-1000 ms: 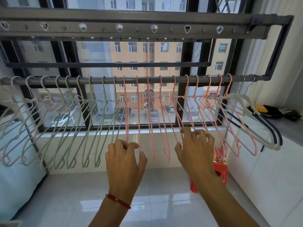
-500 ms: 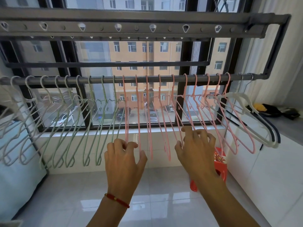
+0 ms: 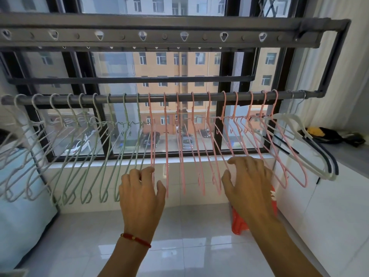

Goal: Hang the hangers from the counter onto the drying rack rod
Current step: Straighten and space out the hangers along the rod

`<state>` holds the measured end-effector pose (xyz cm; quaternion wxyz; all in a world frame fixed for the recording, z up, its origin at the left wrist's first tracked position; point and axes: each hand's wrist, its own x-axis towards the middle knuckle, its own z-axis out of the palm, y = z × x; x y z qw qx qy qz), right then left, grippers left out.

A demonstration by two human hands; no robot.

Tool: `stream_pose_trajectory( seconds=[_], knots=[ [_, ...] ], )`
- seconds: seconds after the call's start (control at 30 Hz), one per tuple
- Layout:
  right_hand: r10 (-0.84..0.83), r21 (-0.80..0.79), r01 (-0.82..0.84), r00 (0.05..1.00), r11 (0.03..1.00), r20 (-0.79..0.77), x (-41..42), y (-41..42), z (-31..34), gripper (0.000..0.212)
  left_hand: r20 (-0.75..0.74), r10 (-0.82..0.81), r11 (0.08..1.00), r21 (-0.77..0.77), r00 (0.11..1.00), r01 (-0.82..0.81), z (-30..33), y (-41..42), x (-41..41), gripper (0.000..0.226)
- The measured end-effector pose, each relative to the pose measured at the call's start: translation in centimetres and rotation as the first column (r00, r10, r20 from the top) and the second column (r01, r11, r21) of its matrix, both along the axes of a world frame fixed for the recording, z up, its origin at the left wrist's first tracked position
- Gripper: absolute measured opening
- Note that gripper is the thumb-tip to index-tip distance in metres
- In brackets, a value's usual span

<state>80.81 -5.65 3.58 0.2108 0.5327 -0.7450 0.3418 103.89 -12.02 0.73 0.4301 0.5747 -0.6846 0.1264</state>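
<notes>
hangers: pink (image 3: 180, 148) at mid rod (image 3: 159, 98), green (image 3: 111, 148) toward its left end, all hooked on
feel: likely light, thin, springy, prone to swing
hold: best by the bottom bar
left hand (image 3: 140, 193): fingers curled on pink and green bottoms
right hand (image 3: 248, 183): fingers spread, resting on pink bottoms

Both your arms reaching forward, your left hand (image 3: 140, 193) back-up with fingers curled at the tips, your right hand (image 3: 248, 182) back-up, fingers spread and bent, thumb out
</notes>
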Motion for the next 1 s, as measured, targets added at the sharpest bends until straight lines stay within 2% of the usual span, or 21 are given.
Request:
stream_pose_trajectory(
  seconds=[0.17,0.43,1.0],
  knots=[
    [0.103,-0.026,-0.104,0.994,0.994,-0.044,1.6,-0.9,0.5,0.029,0.021,0.027,1.000,0.004,0.999,-0.027,-0.1,-0.2,0.8,0.039],
    [0.167,-0.018,-0.168,0.985,0.986,-0.038,3.4,-1.8,0.8,0.031,0.023,0.044,0.999,-0.021,0.999,-0.044,-0.2,-0.6,2.0,0.035],
    [0.145,-0.007,-0.145,0.989,0.989,-0.013,2.3,-1.7,0.1,0.031,-0.013,0.029,0.999,-0.016,0.999,-0.030,0.5,0.0,1.7,0.037]
  ],
)
